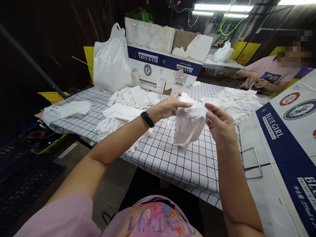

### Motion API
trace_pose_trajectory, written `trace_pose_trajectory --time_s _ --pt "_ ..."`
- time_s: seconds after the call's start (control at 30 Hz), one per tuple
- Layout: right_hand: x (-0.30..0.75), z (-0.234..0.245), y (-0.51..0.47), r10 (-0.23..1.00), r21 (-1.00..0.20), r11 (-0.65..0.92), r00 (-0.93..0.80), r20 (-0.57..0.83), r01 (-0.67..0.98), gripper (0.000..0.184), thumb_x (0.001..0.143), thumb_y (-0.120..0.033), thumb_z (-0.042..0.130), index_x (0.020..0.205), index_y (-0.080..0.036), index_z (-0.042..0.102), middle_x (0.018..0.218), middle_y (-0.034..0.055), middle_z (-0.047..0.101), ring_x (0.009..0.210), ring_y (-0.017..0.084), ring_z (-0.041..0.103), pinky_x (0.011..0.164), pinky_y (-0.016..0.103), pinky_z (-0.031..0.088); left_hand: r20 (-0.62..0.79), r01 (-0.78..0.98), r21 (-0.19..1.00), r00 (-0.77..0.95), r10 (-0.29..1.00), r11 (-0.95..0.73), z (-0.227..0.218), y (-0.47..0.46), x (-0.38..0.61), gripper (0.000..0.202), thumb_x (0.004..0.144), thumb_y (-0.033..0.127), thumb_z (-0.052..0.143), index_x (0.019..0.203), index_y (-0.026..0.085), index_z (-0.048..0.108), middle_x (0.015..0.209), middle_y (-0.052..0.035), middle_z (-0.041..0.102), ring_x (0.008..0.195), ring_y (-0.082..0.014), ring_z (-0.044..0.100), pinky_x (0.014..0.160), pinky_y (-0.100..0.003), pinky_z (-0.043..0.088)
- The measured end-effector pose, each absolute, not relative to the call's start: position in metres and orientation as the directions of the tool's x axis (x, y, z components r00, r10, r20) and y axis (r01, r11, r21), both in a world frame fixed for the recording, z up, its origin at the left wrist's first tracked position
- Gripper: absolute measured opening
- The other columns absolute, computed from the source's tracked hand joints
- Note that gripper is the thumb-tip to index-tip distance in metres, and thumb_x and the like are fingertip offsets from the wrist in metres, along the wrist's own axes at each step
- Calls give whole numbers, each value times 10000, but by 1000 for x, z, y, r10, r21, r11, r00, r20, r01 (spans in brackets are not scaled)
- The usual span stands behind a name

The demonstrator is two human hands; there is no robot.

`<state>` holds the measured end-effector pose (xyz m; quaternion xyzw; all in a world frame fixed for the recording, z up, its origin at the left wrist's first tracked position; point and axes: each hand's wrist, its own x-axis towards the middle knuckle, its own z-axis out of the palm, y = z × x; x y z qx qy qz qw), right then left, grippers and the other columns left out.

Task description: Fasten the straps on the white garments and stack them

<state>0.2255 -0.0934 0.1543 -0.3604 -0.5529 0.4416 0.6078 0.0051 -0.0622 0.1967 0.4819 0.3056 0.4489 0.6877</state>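
Note:
A white piece of fabric [191, 123] with a zigzag-cut edge hangs between my two hands, above the checked tablecloth. My left hand [170, 106] pinches its upper left part, thumb laid on top. At its upper right edge, my right hand [217, 120] grips it between thumb and fingers. Left of my hands lies a stack of white fabric pieces [118, 113], partly behind my forearm. A loose heap of similar white pieces [234, 98] spreads beyond my right hand.
A cardboard box [163, 62] and a full white plastic bag [111, 62] stand at the back of the checked table [158, 151]. Another box [278, 131] with a metal wire handle [259, 164] fills the right side. Across the table sits a co-worker [269, 75], hands together.

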Motion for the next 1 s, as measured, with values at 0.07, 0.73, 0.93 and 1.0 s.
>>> trace_pose_trajectory --time_s 0.07,0.73,0.93,1.0 --pt "228 153 -95 930 -919 365 23 366 -150 303 802 -329 847 1100 -291 803 1128 35 760 983 201 710 825 353 621 -17 -279 953 341 940 119 199 -65 4 905 618 43 906 1382 211 450 1047 -65 675 881 -190 673 793 -333 515" --pt "193 147 -83 861 -942 312 -383 335 -123 368 868 -663 712 966 -314 776 913 29 698 920 221 667 846 401 582 93 23 990 639 763 -139 257 -71 0 307 757 165 847 1039 176 726 788 -51 671 785 -213 698 695 -335 542" --pt "191 147 -88 802 -935 274 -483 351 -226 376 848 -578 776 1135 -336 755 1075 33 702 1009 219 647 948 395 555 106 9 989 653 750 -147 266 -69 -13 314 737 191 872 1014 184 725 791 -45 671 753 -193 684 655 -297 537" --pt "189 152 -89 793 -927 285 -484 370 -242 462 840 -572 784 1239 -348 721 1171 40 695 1094 232 637 993 403 544 94 -35 995 606 790 -91 266 -68 -14 284 768 208 852 1019 181 721 801 -54 669 783 -214 698 665 -314 543"
